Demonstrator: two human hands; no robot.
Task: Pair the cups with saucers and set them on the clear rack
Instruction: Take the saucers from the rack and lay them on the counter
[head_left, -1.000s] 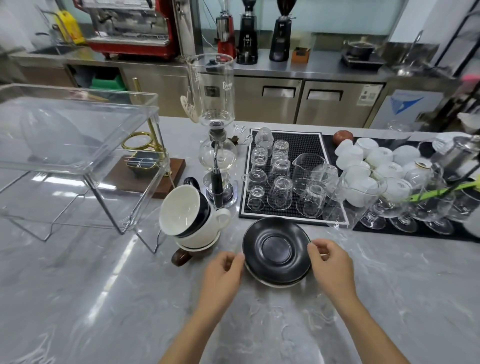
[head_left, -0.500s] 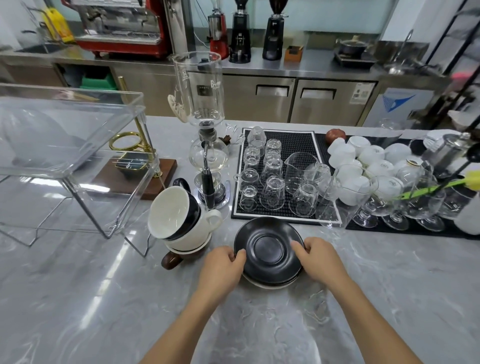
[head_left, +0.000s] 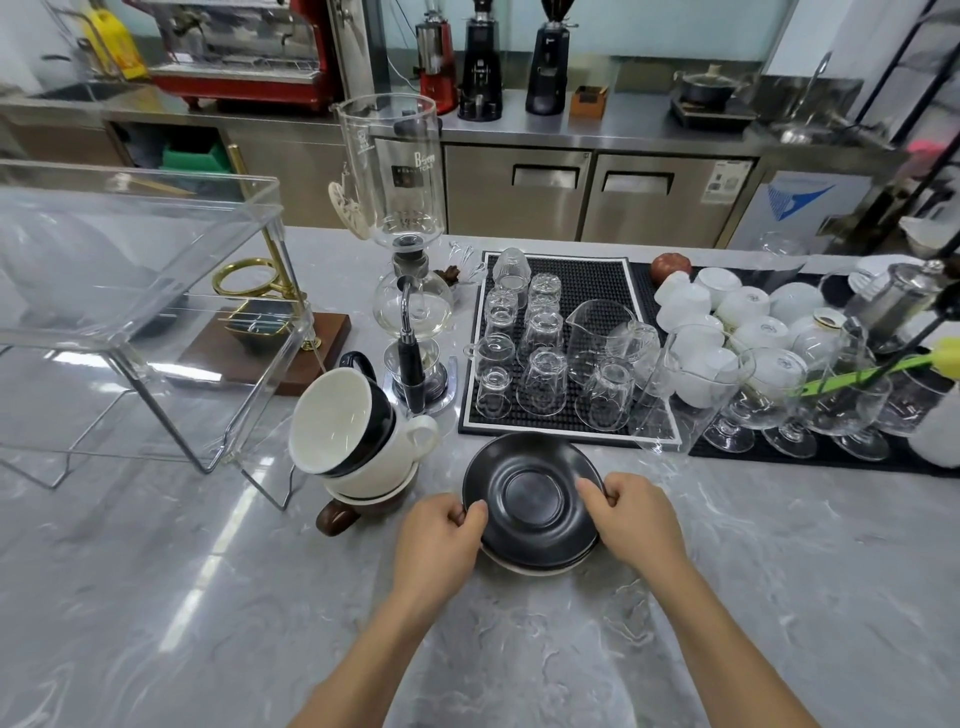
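Observation:
A black saucer (head_left: 532, 493) tops a short stack of saucers on the grey marble counter, a pale rim showing beneath it. My left hand (head_left: 439, 540) pinches the black saucer's left rim. My right hand (head_left: 631, 519) grips its right rim with curled fingers. To the left leans a stack of cups (head_left: 353, 441): a black cup with white inside on a white cup, a brown cup at the bottom. The clear rack (head_left: 140, 296) stands at the far left on wire legs.
A glass siphon coffee maker (head_left: 400, 249) stands just behind the cups. Black mats hold upturned glasses (head_left: 540, 343), white cups (head_left: 727, 312) and stemmed glasses (head_left: 779, 395). A brass stand on a wooden base (head_left: 270, 332) sits behind the rack.
Both hands closed in from beside the saucer stack onto the black saucer's rim. The view shifted slightly.

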